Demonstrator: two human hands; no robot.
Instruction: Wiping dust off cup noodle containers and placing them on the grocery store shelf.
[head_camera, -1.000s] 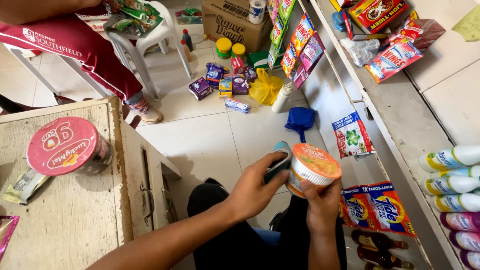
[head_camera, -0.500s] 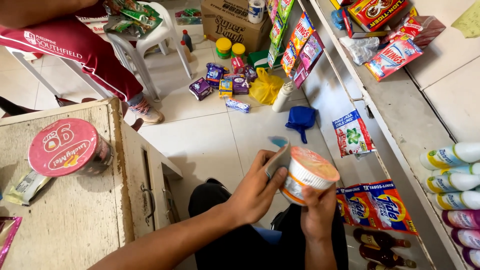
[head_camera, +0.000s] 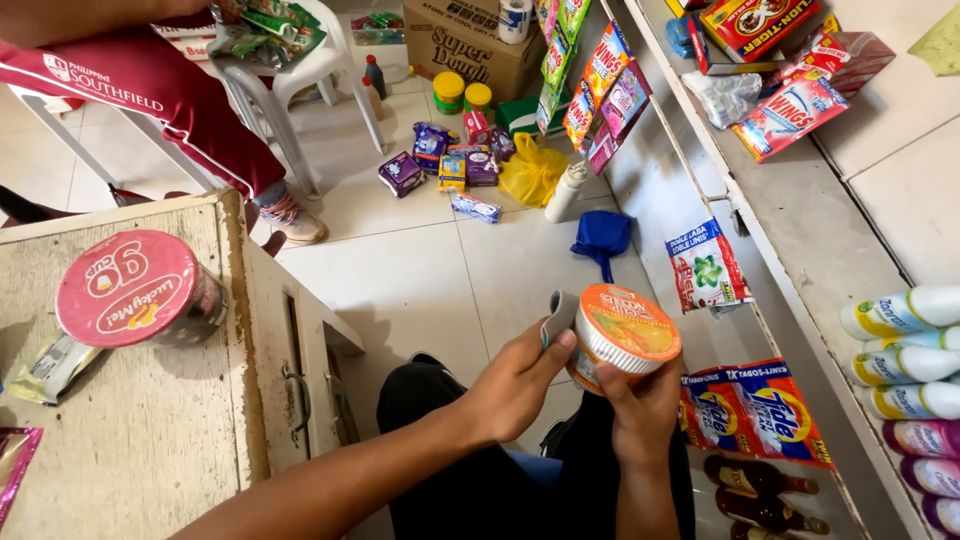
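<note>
While the right hand (head_camera: 640, 405) grips an orange-lidded instant noodle cup (head_camera: 622, 335) from below, tilted so its lid faces the camera, the left hand (head_camera: 515, 385) is closed on a small folded grey cloth (head_camera: 558, 318) pressed against the cup's left rim. Compared with 1 second ago, the cup has tipped a little further over and the cloth has slid from the side wall up to the rim, so the wiping appears to be working round the lid edge. Both hands hover above the person's dark-trousered lap. At left, a wooden counter (head_camera: 150, 440) carries 1 red-lidded noodle cup (head_camera: 135, 290). Shelves (head_camera: 800, 230) at right hold detergent sachets (head_camera: 755, 415) and bottles (head_camera: 905, 350). Packets lie on the tiled floor (head_camera: 420, 270).
</note>
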